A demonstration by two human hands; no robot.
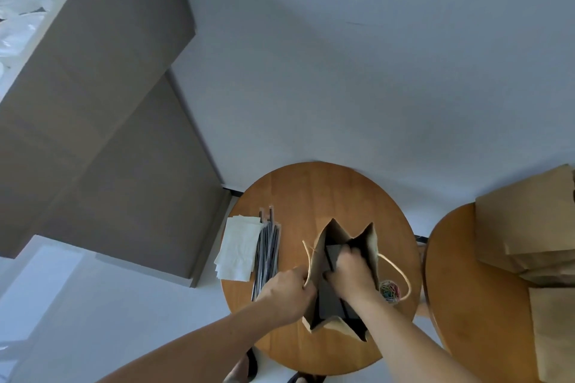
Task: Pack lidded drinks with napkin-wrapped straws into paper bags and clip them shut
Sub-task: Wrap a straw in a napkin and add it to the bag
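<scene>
My left hand (pixel 287 291) pinches the bag (pixel 371 242) rim wide while my right hand (pixel 351 274), gripping the drink (pixel 333 255), should seat it upright.

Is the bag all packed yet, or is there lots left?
Not yet. Done: the paper bag stands open. In hand: the left hand holds its rim while the right hand grips a dark item inside. Left: napkins and straws lie loose, paper clips sit unused, bag unclipped.
</scene>
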